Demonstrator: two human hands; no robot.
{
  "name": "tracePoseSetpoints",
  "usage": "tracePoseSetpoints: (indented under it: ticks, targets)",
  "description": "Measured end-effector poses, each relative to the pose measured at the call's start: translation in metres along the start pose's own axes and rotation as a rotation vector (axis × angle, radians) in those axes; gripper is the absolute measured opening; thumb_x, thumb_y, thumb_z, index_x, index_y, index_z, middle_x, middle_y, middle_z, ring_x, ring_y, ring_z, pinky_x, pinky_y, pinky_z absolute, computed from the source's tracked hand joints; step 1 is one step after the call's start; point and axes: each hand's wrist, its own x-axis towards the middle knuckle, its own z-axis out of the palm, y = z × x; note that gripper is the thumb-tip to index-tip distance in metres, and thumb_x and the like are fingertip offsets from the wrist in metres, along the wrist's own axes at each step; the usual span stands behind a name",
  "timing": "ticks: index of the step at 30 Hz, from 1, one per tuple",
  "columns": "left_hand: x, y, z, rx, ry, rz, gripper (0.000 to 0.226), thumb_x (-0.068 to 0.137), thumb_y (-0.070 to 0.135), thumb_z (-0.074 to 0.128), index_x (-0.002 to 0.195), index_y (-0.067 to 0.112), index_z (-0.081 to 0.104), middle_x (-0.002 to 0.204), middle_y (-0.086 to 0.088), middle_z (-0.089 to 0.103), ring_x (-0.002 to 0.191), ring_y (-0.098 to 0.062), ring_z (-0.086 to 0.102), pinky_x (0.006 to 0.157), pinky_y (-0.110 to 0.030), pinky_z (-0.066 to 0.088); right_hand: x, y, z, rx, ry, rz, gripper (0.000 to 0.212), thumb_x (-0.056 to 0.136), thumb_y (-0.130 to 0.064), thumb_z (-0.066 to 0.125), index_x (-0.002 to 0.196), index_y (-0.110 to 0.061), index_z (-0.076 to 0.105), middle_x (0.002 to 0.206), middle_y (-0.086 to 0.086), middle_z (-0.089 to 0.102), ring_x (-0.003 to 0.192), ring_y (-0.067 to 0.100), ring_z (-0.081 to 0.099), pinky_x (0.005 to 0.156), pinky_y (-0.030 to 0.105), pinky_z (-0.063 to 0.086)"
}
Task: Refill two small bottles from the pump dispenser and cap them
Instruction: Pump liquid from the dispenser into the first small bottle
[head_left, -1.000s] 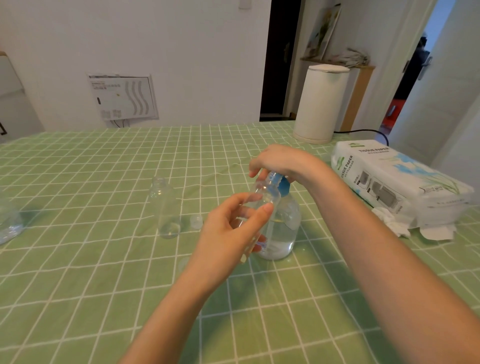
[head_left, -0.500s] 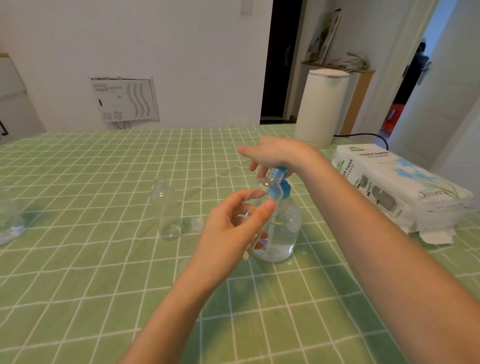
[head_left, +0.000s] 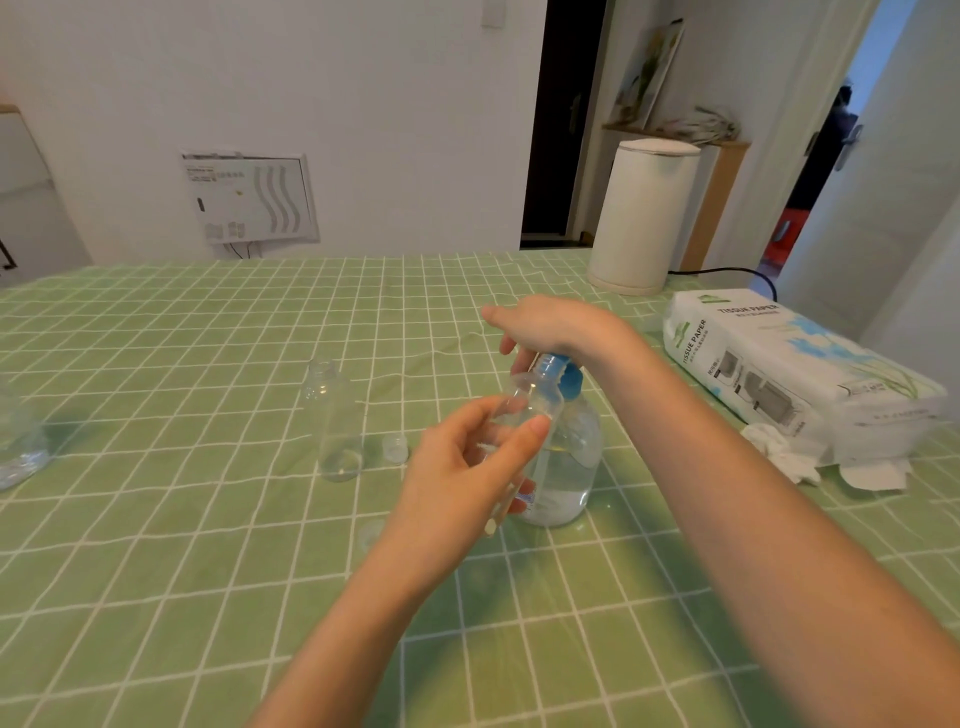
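My left hand (head_left: 462, 478) grips a small clear bottle (head_left: 530, 408), tilted, with its open mouth under the blue pump nozzle. A clear pump dispenser (head_left: 569, 462), part full of clear liquid, stands on the green checked tablecloth (head_left: 208, 545) right behind that bottle. My right hand (head_left: 550, 325) rests palm down on the blue pump head (head_left: 563, 374). A second small clear bottle (head_left: 335, 421) stands uncapped to the left, with a little liquid at its bottom. A small clear cap (head_left: 395, 448) lies beside it. Another clear cap (head_left: 371, 532) lies near my left wrist.
A pack of tissue paper (head_left: 795, 374) lies at the right with crumpled tissues (head_left: 784, 452) in front of it. A white cylindrical appliance (head_left: 641, 213) with a black cord stands at the table's far right. A clear container (head_left: 18, 441) sits at the left edge.
My right hand has lifted slightly with the pump head since a second ago. My left hand keeps the small bottle at the nozzle. The view has shifted a little.
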Motion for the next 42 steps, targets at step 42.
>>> tracePoseSetpoints:
  ticks: [42]
  targets:
    - [0.002, 0.007, 0.002, -0.058, 0.003, 0.000, 0.025, 0.078, 0.029, 0.065, 0.101, 0.022, 0.066, 0.077, 0.002, 0.068, 0.054, -0.009, 0.062, 0.050, -0.018, 0.050, -0.002, -0.005, -0.010, 0.006, 0.073, -0.060, 0.056, 0.098, -0.048, 0.035, 0.125, -0.003, 0.056, 0.119, 0.016, 0.064, 0.105, 0.029, 0.062, 0.085, 0.036, 0.046]
